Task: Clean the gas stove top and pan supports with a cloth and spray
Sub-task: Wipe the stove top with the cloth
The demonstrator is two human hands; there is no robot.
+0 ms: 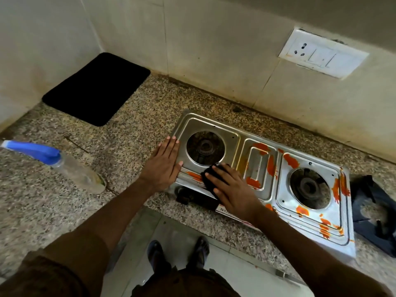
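My left hand (164,167) lies flat, fingers straight and together, pressing on the left edge of the gas stove (263,174) and holding nothing. My right hand (232,189) has its fingers spread and flat on top of a black cloth (209,176), pressing it onto the stove's front rim just below the left burner (205,147); most of the cloth is hidden under my palm, so I can't make out its full shape. Orange smears (271,168) streak the steel to the right of my right fingers, thick around the right burner (309,188). Both burner wells sit bare. Beyond the stove's right end, well away from my fingers, a dark heap (372,213) lies on the table (139,116), cut off by the frame edge; those may be the pan supports, I can't tell. The spray bottle (64,166) lies on its side left of my left hand, its nozzle tip clipped at the frame edge. A black mat (96,88) sits farther back.
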